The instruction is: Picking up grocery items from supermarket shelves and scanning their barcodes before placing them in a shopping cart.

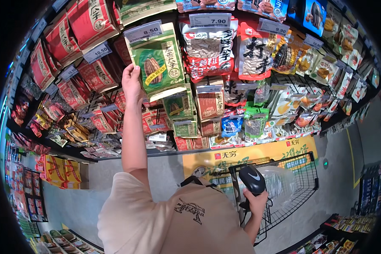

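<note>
My left hand (pixel 132 84) pinches the left edge of a green bag of sunflower seeds (pixel 158 68), thumb on its front. The bag hangs on the shelf rack, its top partly behind a price tag (pixel 143 31). Low at the right, my right hand (pixel 257 201) grips a black handheld barcode scanner (pixel 253 180) by its handle. Beneath the scanner stands a black wire shopping cart (pixel 300 200), with a transparent plastic bag (pixel 281 181) in it.
Red seed bags (pixel 92 22) hang left of the green one, a white-and-red seed bag (pixel 208 47) right of it. Price tags (pixel 274 26) jut out from the hooks. Yellow boxes (pixel 58 171) stand on the floor at left. More shelves (pixel 339 231) rise behind at right.
</note>
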{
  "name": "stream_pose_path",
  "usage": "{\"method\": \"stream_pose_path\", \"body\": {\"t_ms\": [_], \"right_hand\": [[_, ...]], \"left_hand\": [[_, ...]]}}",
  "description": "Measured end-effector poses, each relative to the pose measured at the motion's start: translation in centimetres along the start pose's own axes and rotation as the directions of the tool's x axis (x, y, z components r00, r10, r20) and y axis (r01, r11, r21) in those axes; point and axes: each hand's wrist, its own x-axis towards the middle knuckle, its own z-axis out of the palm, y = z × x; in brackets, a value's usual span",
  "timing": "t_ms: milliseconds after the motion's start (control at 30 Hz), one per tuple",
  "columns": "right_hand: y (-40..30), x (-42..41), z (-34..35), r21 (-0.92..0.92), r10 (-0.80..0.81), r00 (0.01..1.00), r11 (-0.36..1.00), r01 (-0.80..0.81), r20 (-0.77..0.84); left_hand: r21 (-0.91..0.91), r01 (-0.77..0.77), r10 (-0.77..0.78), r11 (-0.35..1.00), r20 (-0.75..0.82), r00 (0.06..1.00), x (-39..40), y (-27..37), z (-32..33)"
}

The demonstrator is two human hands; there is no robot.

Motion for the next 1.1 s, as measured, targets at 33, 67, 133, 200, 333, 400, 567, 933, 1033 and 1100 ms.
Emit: {"method": "stream_pose_path", "body": {"t_ms": [33, 67, 133, 200, 333, 400, 567, 933, 1033, 1100], "right_hand": [[0.2, 0.0, -0.1, -0.004, -0.006, 1.000, 1.000, 0.006, -0.003], [0.2, 0.0, -0.2, -0.003, -0.002, 1.000, 1.000, 0.002, -0.007], [0.3, -0.1, -0.3, -0.027, -0.021, 1.000, 0.999, 0.022, 0.021], [0.3, -0.1, -0.3, -0.016, -0.030, 0.999, 0.999, 0.030, 0.016], [0.1, -0.8, -0.7, 0.013, -0.049, 0.999, 0.999, 0.049, 0.019], [-0.3, -1.3, -0.9, 0.022, -0.045, 0.999, 0.999, 0.044, 0.020], [-1.4, -2.3, -0.9, 0.189, 0.002, 0.998, 0.982, -0.015, 0.067], [-7.2, -3.9, 2.4, -0.119, -0.327, 0.925, 0.928, 0.353, 0.194], [-7.0, -4.3, 3.4, -0.027, -0.211, 0.962, 0.975, 0.219, 0.176], [-6.8, -4.3, 3.6, -0.019, -0.148, 0.974, 0.988, 0.153, 0.172]], "left_hand": [[-0.019, 0.010, -0.010, 1.000, 0.007, 1.000, -0.3, 0.4, 0.2], [-0.012, 0.041, -0.041, 0.999, 0.009, 0.999, -0.7, 0.9, 0.4], [-0.004, 0.072, -0.072, 0.997, 0.010, 0.997, -1.2, 1.2, 0.6], [-0.062, 0.167, -0.163, 0.984, 0.074, 0.984, -1.5, 1.2, 0.9], [-0.059, 0.235, -0.217, 0.970, 0.216, 0.952, -3.4, 1.2, 2.0], [-0.096, 0.309, -0.276, 0.946, 0.258, 0.926, -5.1, 1.1, 2.9], [-0.286, 0.689, -0.551, 0.666, 0.433, 0.713, -9.6, -3.2, 4.7], [-0.375, 0.926, 0.072, 0.050, 0.926, 0.371, -18.3, -9.0, 13.5], [-0.316, 0.948, 0.156, 0.024, 0.938, 0.309, -19.0, -9.8, 14.4], [-0.311, 0.950, 0.154, 0.026, 0.940, 0.304, -19.5, -10.3, 14.5]]}}
